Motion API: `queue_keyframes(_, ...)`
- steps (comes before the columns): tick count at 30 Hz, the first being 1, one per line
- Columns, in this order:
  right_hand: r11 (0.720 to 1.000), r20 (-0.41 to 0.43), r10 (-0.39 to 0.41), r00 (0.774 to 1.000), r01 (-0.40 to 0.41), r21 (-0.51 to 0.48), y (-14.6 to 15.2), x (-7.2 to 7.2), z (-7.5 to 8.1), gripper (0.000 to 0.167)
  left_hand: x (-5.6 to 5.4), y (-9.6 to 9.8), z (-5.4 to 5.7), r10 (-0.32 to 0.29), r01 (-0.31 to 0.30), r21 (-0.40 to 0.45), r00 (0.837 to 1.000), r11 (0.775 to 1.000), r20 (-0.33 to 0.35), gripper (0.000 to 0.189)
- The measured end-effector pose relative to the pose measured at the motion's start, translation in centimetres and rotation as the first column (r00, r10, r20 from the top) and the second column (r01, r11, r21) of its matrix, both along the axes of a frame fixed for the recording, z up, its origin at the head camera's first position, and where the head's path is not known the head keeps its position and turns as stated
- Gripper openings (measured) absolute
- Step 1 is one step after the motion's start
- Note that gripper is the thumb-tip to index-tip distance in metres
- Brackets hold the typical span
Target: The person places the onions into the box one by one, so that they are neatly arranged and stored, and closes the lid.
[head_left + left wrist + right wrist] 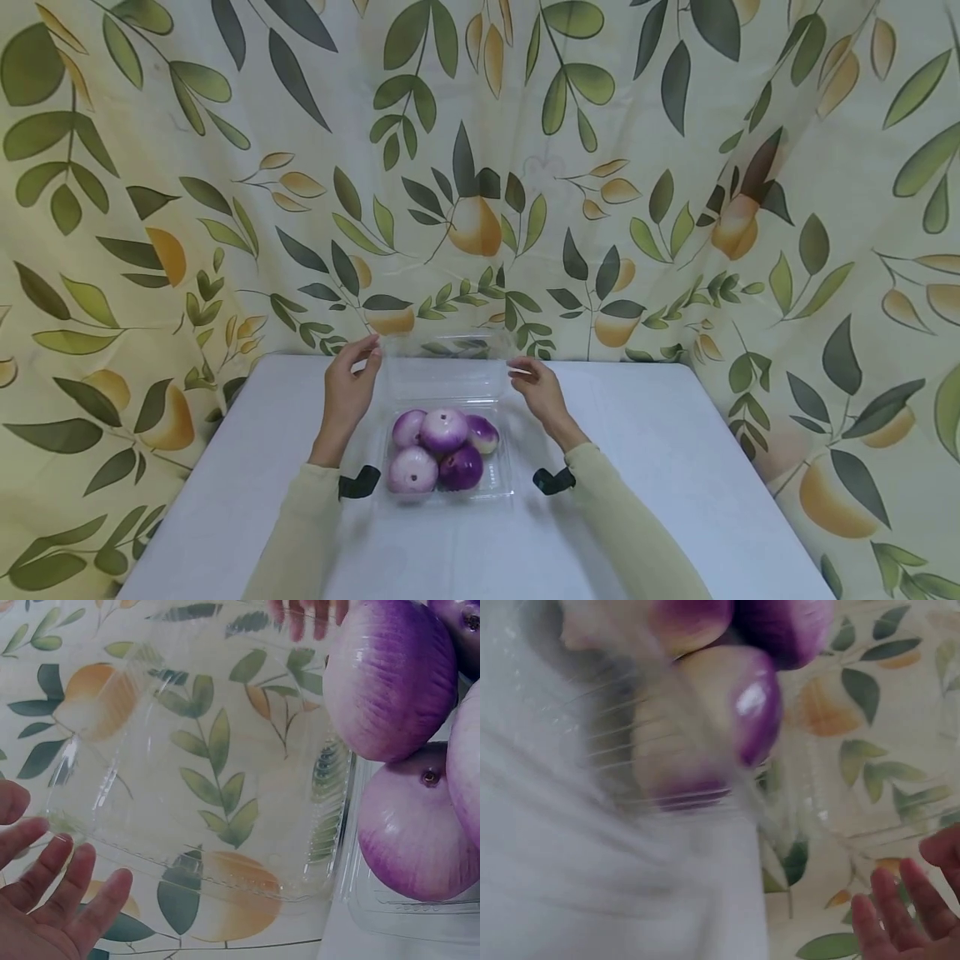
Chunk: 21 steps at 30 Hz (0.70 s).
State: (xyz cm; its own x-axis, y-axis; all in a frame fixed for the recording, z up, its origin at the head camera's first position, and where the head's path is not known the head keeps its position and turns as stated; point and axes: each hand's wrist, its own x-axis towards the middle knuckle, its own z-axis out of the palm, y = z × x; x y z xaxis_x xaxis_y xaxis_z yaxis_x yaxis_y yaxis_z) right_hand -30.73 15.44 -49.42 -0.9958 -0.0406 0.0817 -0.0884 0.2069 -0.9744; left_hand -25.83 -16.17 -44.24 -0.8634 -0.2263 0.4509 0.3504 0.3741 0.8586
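Several purple-and-white onions [443, 431] lie in the base of a clear plastic clamshell box [504, 467]. Its see-through lid [446, 379] stands raised along the far side. My left hand [351, 383] is beside the lid's left edge, fingers extended; in the left wrist view the fingertips [112, 885] overlap the lid's outer corner. On the opposite side, my right hand [538, 387] has its fingertips close to the lid's right edge. Its fingers [911, 907] look loosely spread in the right wrist view, with nothing between them.
The box stands on a white-covered table [622, 467]. A leaf-and-fruit patterned curtain [525, 208] hangs behind the table and along both sides. Dark straps [553, 482] sit at both wrists, over light sleeves.
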Motion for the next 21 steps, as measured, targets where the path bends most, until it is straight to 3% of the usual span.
queue_keyframes(4,0.997,-0.049,-0.061,0.997,0.058,-0.06,0.3,0.4,1.2,0.027,0.3,-0.1,-0.1,-0.005,0.005,0.011,1.0,1.0,-0.003,0.03)
queue_keyframes(10,0.993,-0.056,-0.061,0.997,0.055,-0.106,0.1,1.8,3.3,0.039,0.9,-0.1,-0.1,-0.032,0.031,0.056,0.999,0.998,0.009,0.031)
queue_keyframes(18,0.995,-0.07,-0.052,0.996,0.046,-0.087,-0.5,3.4,4.7,0.037,3.9,0.9,2.6,-0.04,0.038,0.059,0.999,0.997,0.034,0.028)
queue_keyframes(21,0.997,-0.067,-0.049,0.997,0.044,-0.065,-0.6,3.9,4.9,0.039,4.5,1.1,2.7,-0.042,0.04,0.071,0.999,0.997,0.032,0.027)
